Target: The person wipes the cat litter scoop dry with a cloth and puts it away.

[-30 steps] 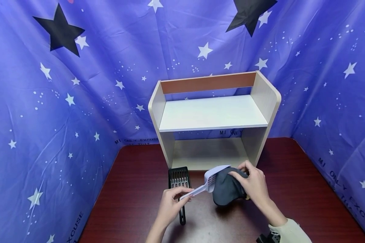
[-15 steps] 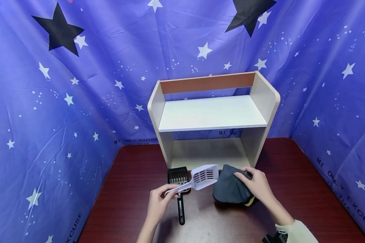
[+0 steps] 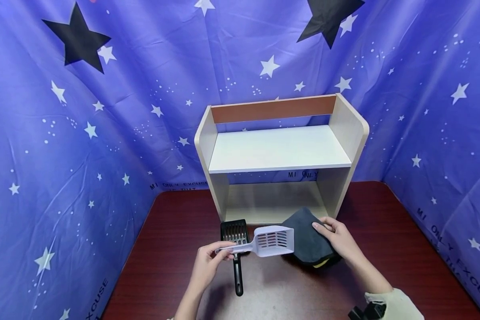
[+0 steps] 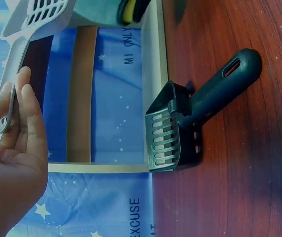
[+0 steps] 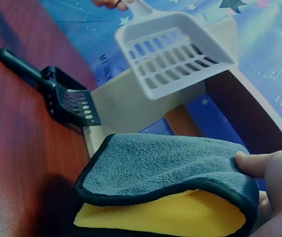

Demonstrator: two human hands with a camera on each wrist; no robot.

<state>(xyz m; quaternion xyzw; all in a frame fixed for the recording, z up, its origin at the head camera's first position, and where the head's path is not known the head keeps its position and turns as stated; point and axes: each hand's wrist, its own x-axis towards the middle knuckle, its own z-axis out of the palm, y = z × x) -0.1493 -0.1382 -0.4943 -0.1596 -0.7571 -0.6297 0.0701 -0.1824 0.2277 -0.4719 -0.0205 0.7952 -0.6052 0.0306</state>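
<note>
My left hand [image 3: 206, 263] pinches the handle of a pale lavender slotted litter scoop [image 3: 274, 241], lifted above the table with its slotted pan pointing right. A folded cloth [image 3: 309, 238], grey outside and yellow inside with a black edge, is gripped at its right side by my right hand [image 3: 341, 238]. In the right wrist view the thumb presses on the grey face of the cloth [image 5: 165, 163], and the scoop [image 5: 175, 54] hangs apart from it. Beneath the left hand lies a black slotted scoop [image 4: 168, 131] on the table, touched by neither hand.
A two-tier wooden shelf [image 3: 280, 149] stands at the back of the dark red table [image 3: 176, 249], just behind the hands. Blue curtains [image 3: 152, 66] with stars hang behind and at both sides. The black scoop's pan lies close to the shelf's front left corner.
The lavender scoop has moved left, away from the cloth, and its pan has turned to show the slots. The cloth has shifted slightly right and lies flatter in my right hand.
</note>
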